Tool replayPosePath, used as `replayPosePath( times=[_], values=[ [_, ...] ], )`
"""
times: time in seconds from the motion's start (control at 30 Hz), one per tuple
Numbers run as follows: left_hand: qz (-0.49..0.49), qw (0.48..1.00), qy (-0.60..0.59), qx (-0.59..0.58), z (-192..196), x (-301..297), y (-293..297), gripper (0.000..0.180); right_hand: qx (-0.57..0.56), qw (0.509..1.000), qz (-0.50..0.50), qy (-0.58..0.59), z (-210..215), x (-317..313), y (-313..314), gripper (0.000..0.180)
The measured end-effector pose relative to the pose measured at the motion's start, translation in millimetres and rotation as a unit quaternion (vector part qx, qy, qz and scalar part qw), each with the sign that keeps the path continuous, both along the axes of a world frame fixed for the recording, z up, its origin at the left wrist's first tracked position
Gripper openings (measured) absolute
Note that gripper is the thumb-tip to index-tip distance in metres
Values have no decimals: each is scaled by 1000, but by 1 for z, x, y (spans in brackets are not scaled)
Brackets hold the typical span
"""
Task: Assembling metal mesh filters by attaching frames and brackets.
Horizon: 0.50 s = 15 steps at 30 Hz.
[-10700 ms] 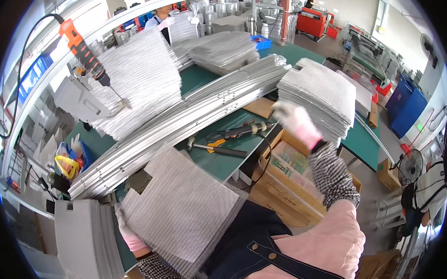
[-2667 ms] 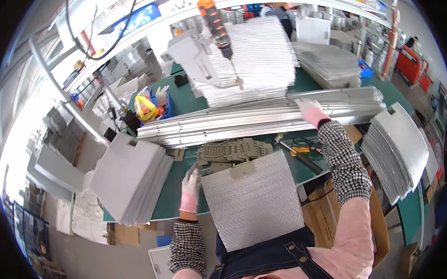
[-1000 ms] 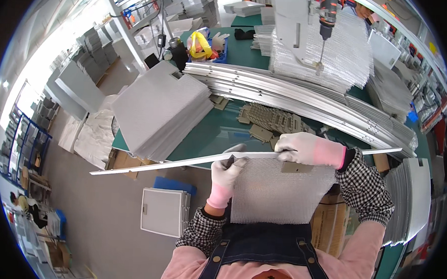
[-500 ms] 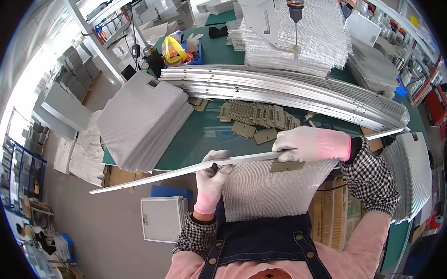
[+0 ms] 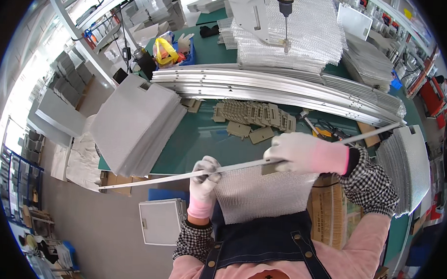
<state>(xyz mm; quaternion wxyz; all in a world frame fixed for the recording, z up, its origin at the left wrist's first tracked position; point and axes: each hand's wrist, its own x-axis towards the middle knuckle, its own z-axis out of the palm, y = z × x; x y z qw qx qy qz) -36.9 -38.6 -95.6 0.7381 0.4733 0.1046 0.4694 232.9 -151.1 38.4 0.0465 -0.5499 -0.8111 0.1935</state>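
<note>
A long, thin aluminium strip [image 5: 153,183] runs slantwise across in front of me, its right end higher. My left hand [image 5: 203,182], in a white and pink glove, is closed around it left of the middle. Farther right, my gloved right hand [image 5: 304,153] grips the strip from above, fingers bent beside a small beige plate [image 5: 270,169]. Below the strip hangs a silvery mesh sheet [image 5: 261,196], its top edge along the strip and its lower edge against my dark apron. The right fingertips are partly hidden.
On the green table [image 5: 203,143] lie beige plates [image 5: 251,115], a hammer [image 5: 310,124] and bundled aluminium rails [image 5: 284,91]. Mesh stacks stand left [image 5: 130,121] and right [image 5: 404,165]. A drill [image 5: 285,6] hangs beyond the rails. Framed panels [image 5: 161,223] rest low on the left.
The strip's left part has swung slightly, and the small beige plate is now more covered by my right hand, which turned a little. The whole view shifted slightly, uncovering the hammer.
</note>
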Motion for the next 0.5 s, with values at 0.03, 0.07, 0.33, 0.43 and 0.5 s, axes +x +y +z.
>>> replayPosePath(
  times=[0.03,0.07,0.33,0.43,0.5],
  values=[
    [-7,1000,5,-9,4,-3,3,26,57,997,1,51,-4,9,-6,31],
    [-2,1000,8,-11,3,-6,3,26,21,998,-44,45,11,10,-11,29],
    [-28,999,0,-38,4,-5,-1,30,-42,996,-63,36,16,21,-17,22],
    [-16,999,-8,-35,1,-7,-1,30,-31,999,-31,-1,15,21,-21,22],
    [-10,999,-13,-39,1,-8,-2,29,-52,998,-42,-5,11,24,-24,23]
  ],
)
